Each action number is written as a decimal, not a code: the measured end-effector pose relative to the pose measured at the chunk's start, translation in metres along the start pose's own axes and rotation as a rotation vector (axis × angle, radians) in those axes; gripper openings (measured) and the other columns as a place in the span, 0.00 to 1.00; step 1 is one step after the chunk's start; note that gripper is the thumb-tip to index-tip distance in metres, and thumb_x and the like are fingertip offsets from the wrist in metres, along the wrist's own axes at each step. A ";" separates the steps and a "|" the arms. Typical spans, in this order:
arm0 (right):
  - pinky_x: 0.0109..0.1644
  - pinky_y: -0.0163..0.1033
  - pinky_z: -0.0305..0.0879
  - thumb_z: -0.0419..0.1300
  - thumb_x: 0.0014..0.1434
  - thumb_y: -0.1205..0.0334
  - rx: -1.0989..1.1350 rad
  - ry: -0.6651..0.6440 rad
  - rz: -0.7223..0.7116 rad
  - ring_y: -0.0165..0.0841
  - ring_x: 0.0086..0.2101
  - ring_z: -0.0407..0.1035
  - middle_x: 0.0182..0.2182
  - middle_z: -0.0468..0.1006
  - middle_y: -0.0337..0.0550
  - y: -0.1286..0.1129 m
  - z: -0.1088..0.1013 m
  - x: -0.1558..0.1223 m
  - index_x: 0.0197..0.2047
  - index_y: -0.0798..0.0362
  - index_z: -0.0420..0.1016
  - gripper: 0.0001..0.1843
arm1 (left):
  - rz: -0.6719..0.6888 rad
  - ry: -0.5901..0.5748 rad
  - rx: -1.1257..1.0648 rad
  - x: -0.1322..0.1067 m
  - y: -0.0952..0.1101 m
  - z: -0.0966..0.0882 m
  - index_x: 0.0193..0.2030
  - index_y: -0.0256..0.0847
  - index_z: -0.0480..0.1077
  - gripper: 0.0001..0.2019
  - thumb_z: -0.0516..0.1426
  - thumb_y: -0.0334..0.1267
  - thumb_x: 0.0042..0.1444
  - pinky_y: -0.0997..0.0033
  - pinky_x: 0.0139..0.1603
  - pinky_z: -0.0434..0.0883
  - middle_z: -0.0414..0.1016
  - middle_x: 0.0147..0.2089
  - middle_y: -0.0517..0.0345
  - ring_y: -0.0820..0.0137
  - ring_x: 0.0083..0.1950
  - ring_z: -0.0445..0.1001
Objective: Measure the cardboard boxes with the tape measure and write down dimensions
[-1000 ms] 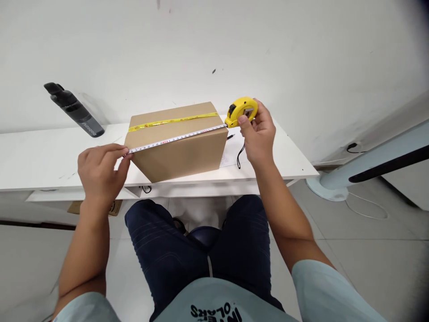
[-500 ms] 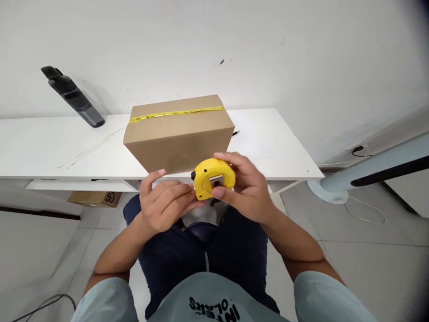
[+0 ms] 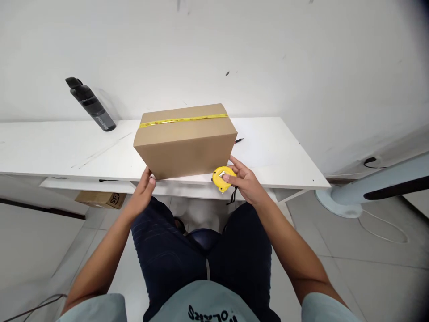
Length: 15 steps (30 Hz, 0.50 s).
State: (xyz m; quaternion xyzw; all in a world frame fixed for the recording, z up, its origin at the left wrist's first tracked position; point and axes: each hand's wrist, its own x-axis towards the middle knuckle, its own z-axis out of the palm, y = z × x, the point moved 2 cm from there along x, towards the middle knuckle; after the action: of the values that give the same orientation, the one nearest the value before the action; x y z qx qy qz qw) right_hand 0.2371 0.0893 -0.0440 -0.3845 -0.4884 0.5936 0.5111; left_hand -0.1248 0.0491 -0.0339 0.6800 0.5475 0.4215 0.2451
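A brown cardboard box (image 3: 186,154) with yellow tape along its top sits at the front edge of the white desk (image 3: 268,156). My left hand (image 3: 144,191) is at the box's lower left corner, thumb and fingers apart, its fingertips against or very near the cardboard. In my right hand (image 3: 247,181) is a yellow tape measure (image 3: 220,180), gripped with the thumb across its face. A black wrist strap (image 3: 232,196) dangles below it. The right index finger stretches toward the box's lower right side; whether it touches is hard to tell.
Behind the box's right side a black pen (image 3: 239,140) partly shows. A dark bottle (image 3: 92,105) stands at the back left by the wall. Under the desk are a shelf (image 3: 100,184) and another carton (image 3: 100,198). A pale blue column (image 3: 355,192) rises from the floor at right.
My hands have moved apart. The left has let go of the tape measure's end and gone to the box's left corner. The right has carried the tape measure forward to the box's right side.
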 end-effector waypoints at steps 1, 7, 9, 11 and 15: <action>0.43 0.40 0.76 0.79 0.45 0.53 -0.019 -0.029 -0.008 0.33 0.38 0.75 0.38 0.79 0.37 -0.004 -0.002 0.000 0.76 0.44 0.61 0.58 | 0.013 -0.019 -0.019 -0.001 0.001 0.003 0.76 0.48 0.57 0.35 0.49 0.63 0.70 0.42 0.71 0.70 0.65 0.73 0.38 0.53 0.76 0.64; 0.39 0.38 0.78 0.81 0.44 0.58 -0.289 -0.246 -0.081 0.33 0.36 0.78 0.41 0.83 0.40 -0.083 -0.040 -0.008 0.76 0.40 0.61 0.59 | 0.193 0.134 0.111 -0.017 0.031 -0.008 0.72 0.50 0.67 0.27 0.50 0.57 0.72 0.54 0.59 0.75 0.72 0.57 0.46 0.61 0.58 0.73; 0.35 0.39 0.78 0.81 0.44 0.59 -0.368 -0.326 -0.053 0.34 0.33 0.78 0.41 0.85 0.42 -0.112 -0.053 -0.005 0.74 0.38 0.65 0.57 | 0.272 0.116 0.157 -0.022 0.040 -0.013 0.73 0.50 0.66 0.28 0.48 0.57 0.73 0.55 0.58 0.75 0.72 0.52 0.48 0.62 0.54 0.72; 0.33 0.41 0.78 0.82 0.41 0.56 -0.403 -0.378 0.002 0.37 0.32 0.80 0.38 0.86 0.43 -0.132 -0.062 0.004 0.70 0.41 0.71 0.53 | 0.348 0.112 0.217 -0.026 0.047 -0.015 0.75 0.50 0.63 0.32 0.47 0.62 0.71 0.56 0.56 0.74 0.71 0.50 0.48 0.61 0.51 0.70; 0.35 0.47 0.80 0.82 0.37 0.52 -0.403 -0.404 0.174 0.44 0.33 0.83 0.38 0.88 0.47 -0.145 -0.070 0.034 0.59 0.46 0.83 0.43 | 0.448 0.197 0.334 -0.028 0.053 -0.013 0.76 0.49 0.61 0.41 0.54 0.70 0.63 0.57 0.52 0.72 0.71 0.49 0.48 0.60 0.48 0.69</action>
State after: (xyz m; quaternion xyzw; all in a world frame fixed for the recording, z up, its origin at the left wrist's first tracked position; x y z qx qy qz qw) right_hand 0.3311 0.1356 0.0831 -0.3928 -0.6534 0.5908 0.2643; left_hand -0.1088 0.0061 0.0062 0.7705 0.4669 0.4332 -0.0237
